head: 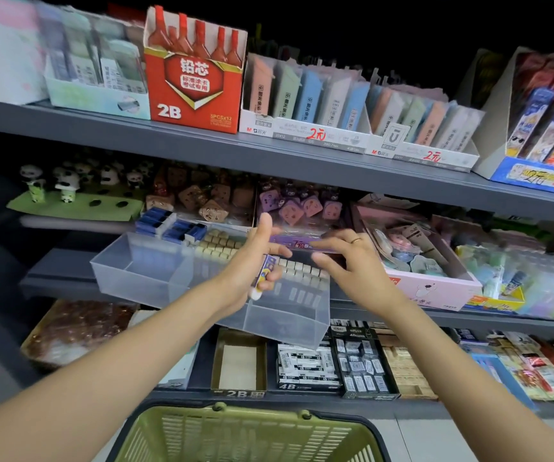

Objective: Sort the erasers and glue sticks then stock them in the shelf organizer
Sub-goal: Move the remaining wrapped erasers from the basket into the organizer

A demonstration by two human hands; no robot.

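My left hand (255, 258) curls its lower fingers round a small eraser (264, 273) in a blue and yellow sleeve, white end pointing down. Its thumb and forefinger also meet the left end of a long purple box (297, 243). My right hand (352, 258) pinches the right end of that box. Both hands hover over a clear plastic shelf organizer (142, 271) with dividers. Several beige and white erasers (299, 271) fill its right compartments. Its left compartments hold nothing visible.
A green basket (245, 435) sits below me. Blue eraser boxes (172, 225) lie behind the organizer. A pink box (435, 291) of small items stands to its right. Below are 4B eraser boxes (309, 365). Shelf edges run across above and below my hands.
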